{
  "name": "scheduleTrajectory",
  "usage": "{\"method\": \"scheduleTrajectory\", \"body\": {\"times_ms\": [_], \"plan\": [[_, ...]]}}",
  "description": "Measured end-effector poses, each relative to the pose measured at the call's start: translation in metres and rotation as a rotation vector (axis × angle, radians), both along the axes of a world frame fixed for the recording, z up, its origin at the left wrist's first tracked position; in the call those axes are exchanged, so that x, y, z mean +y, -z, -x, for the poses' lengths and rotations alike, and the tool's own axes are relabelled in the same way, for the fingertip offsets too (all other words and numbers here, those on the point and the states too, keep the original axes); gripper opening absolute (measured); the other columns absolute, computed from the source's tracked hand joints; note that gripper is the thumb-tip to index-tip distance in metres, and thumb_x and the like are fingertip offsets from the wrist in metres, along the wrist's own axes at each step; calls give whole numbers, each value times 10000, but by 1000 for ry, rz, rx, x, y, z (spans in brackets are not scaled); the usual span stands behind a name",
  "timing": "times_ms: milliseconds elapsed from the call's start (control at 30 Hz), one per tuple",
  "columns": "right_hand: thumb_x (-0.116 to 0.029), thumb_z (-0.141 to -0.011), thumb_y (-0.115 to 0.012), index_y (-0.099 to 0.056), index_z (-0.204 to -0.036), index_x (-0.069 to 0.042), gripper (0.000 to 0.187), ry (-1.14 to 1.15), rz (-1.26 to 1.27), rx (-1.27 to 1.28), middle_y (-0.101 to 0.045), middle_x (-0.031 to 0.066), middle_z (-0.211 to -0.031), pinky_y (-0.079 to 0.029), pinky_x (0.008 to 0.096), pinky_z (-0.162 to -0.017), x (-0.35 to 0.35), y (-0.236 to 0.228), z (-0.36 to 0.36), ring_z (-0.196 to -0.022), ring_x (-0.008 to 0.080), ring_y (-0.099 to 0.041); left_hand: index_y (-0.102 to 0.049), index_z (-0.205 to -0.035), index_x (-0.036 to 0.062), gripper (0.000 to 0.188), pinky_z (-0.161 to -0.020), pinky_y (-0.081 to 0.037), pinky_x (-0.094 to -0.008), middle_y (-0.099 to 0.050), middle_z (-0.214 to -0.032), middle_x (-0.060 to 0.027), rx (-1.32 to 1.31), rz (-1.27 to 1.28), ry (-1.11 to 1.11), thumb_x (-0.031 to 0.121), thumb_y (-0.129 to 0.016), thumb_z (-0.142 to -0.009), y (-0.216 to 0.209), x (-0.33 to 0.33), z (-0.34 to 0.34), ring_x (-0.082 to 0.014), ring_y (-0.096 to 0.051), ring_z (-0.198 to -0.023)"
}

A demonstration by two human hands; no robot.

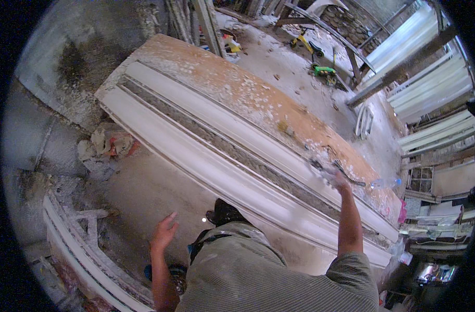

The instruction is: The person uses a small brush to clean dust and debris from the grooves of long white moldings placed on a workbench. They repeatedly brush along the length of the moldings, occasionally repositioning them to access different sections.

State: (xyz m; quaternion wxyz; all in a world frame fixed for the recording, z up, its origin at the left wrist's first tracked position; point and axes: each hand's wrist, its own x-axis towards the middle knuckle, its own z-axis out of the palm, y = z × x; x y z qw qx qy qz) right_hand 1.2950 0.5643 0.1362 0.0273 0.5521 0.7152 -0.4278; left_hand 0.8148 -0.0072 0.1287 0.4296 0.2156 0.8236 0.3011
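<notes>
Two long white plaster mouldings point(206, 148) lie side by side on a workbench, with a rough grey strip point(209, 133) between them. My right hand point(341, 181) reaches over the far moulding towards its right end. Its fingers are blurred, and beside them are a dark tool-like thing point(316, 164) and a curved black piece point(354, 180); whether the hand grips either is unclear. Off the bench's near edge hangs my left hand point(164, 231), fingers apart and nothing in them.
White crumbs litter the orange-brown bench top point(195, 60). A clear bottle point(385, 182) lies by its right end. A curved white moulding point(71, 247) stands at lower left, near crumpled bags point(110, 143). Beyond are a yellow scooter point(305, 42), a green ride-on toy point(324, 71) and a wooden post point(399, 67).
</notes>
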Motion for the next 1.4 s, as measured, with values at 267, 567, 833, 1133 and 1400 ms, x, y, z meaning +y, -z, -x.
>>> {"method": "scheduleTrajectory", "body": {"times_ms": [267,567,833,1133,1400], "plan": [[-221,-869,-621,-677,-1061,-5,295,-435,-468,164,-694,154,-843,-494,411,-625,-3,84,411,-702,277,-617,-525,-1401,67,483,-1124,-373,-378,-520,-1437,-185,79,-177,181,268,-621,-972,-8,41,57,-320,-487,-1342],[-235,-883,-555,-653,-1021,-28,267,-510,-578,193,-669,234,-906,-505,532,-731,-24,102,788,-822,421,-644,-530,-1391,75,520,-1100,-405,-405,-525,-1425,-201,288,118,-210,358,-620,-964,-3,-66,183,-345,-520,-1307],[-184,-815,-622,-669,-886,-11,193,-544,-618,281,-680,238,-863,-535,523,-716,-42,131,1006,-820,434,-672,-579,-1331,37,506,-1075,-417,-428,-572,-1365,-227,108,415,-431,376,-626,-959,0,-134,244,-390,-522,-1291],[-256,-890,-581,-648,-1021,55,344,-658,-505,506,-668,305,-918,-535,532,-752,-81,95,1046,-860,465,-662,-530,-1383,46,552,-1115,-380,-429,-505,-1441,-223,6,45,-356,401,-607,-968,1,-68,342,-368,-469,-1349],[-397,-967,-568,-623,-1237,-10,475,-668,67,551,-690,211,-1114,-483,435,-939,-252,34,852,-1024,317,-653,-515,-1399,50,535,-1132,-364,-412,-487,-1465,-208,54,234,-92,345,-627,-967,44,-94,465,-334,-441,-1383]]}}
